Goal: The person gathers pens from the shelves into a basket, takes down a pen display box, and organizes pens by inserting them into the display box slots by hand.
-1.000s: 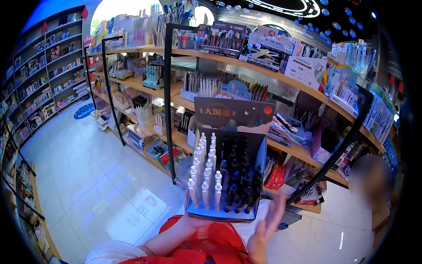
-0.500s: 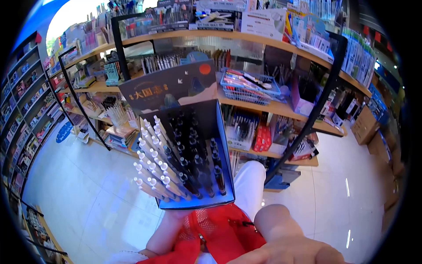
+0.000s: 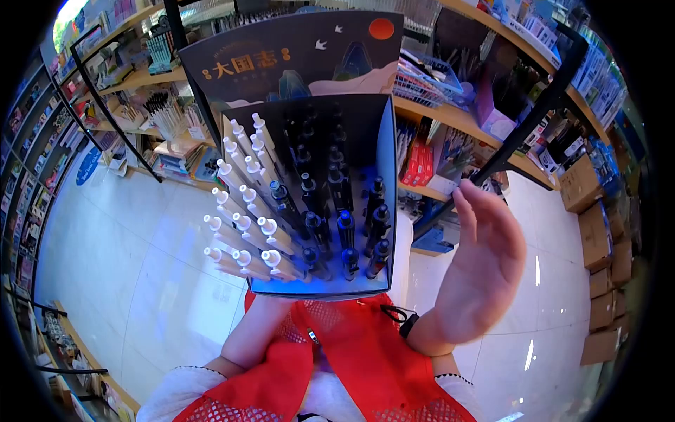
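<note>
A dark cardboard pen display box (image 3: 316, 105) with a tall printed back panel is held up in front of my chest. Several white click pens (image 3: 242, 225) fill its left side, and several black pens (image 3: 344, 228) stand in the middle and right. My left hand (image 3: 271, 308) supports the box from below; the box hides its fingers. To the right of the box, my right hand (image 3: 485, 260) is raised with nothing in it, palm towards the box, fingers extended and slightly curved. A dark band circles that wrist.
Wooden shelves with black frames (image 3: 524, 116) stand ahead, carrying a wire basket of pens (image 3: 425, 81) and red boxes (image 3: 418, 165). Cardboard cartons (image 3: 594, 246) are stacked at right. A tall dark shelf unit (image 3: 31, 158) stands at left. The floor is pale tile.
My right hand has risen from the bottom of the view to beside the box. The box appears larger and higher, its back panel now nearer me. My view has tilted down.
</note>
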Demonstrator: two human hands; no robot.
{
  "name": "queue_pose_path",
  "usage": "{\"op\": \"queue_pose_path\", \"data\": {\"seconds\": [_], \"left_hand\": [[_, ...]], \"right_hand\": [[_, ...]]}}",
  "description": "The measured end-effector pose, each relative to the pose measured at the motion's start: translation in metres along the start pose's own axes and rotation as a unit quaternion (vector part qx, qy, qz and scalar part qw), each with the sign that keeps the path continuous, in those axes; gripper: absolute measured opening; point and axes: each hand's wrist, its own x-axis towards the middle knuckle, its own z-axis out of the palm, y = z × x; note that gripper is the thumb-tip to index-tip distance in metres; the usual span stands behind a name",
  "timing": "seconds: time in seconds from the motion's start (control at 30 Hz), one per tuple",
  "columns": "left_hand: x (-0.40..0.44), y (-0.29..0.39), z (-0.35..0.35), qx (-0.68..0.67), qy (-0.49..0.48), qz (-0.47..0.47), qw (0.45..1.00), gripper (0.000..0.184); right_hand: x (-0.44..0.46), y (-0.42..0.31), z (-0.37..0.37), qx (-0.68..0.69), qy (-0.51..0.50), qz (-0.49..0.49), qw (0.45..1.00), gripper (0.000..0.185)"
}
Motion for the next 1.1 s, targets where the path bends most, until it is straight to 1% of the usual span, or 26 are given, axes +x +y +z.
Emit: {"op": "queue_pose_path", "data": {"seconds": [0.07,0.13,0.2,0.3,0.47,0.53,0.6,0.67,0.77,0.87,1.0,1.1], "left_hand": [[0.002,-0.001,-0.001,-0.002,0.002,-0.005,1.000,0.067],[0.004,-0.002,-0.001,-0.003,0.003,-0.008,1.000,0.067],[0.006,-0.004,-0.002,-0.007,0.005,-0.010,1.000,0.068],[0.006,-0.006,-0.003,-0.008,0.004,-0.010,1.000,0.069],[-0.001,-0.005,-0.005,-0.010,0.016,-0.017,1.000,0.070],[-0.002,-0.005,-0.006,-0.012,0.019,-0.018,1.000,0.071],[-0.001,-0.004,-0.007,-0.012,0.021,-0.018,1.000,0.071],[0.001,-0.003,-0.008,-0.018,0.022,-0.014,0.999,0.072],[0.001,-0.006,-0.011,-0.025,0.021,-0.018,0.999,0.073],[-0.002,-0.008,-0.012,-0.029,0.020,-0.030,0.999,0.074],[-0.012,-0.016,-0.014,-0.036,0.023,-0.051,0.998,0.075],[-0.019,-0.022,-0.014,-0.039,0.025,-0.067,0.997,0.076]], "right_hand": [[0.000,0.007,0.000,-0.099,0.004,0.014,0.995,0.052],[0.002,0.011,0.000,-0.170,-0.014,0.005,0.985,0.038],[0.004,0.017,0.006,-0.175,-0.002,0.023,0.984,0.032],[0.009,0.029,0.006,-0.186,-0.007,0.024,0.982,0.023],[0.004,0.043,0.006,-0.196,-0.046,0.022,0.979,0.024],[-0.001,0.040,0.005,-0.207,-0.091,0.048,0.973,0.017],[-0.005,0.046,0.009,-0.206,-0.055,0.051,0.976,0.016],[-0.007,0.049,0.011,-0.212,-0.032,0.066,0.975,0.025],[-0.016,0.056,0.004,-0.241,-0.034,0.077,0.967,0.023],[-0.029,0.060,-0.002,-0.224,-0.003,0.145,0.964,0.019],[-0.029,0.064,-0.002,-0.199,-0.060,0.182,0.961,0.017],[-0.023,0.062,0.003,-0.231,-0.138,0.202,0.942,0.019]]}}
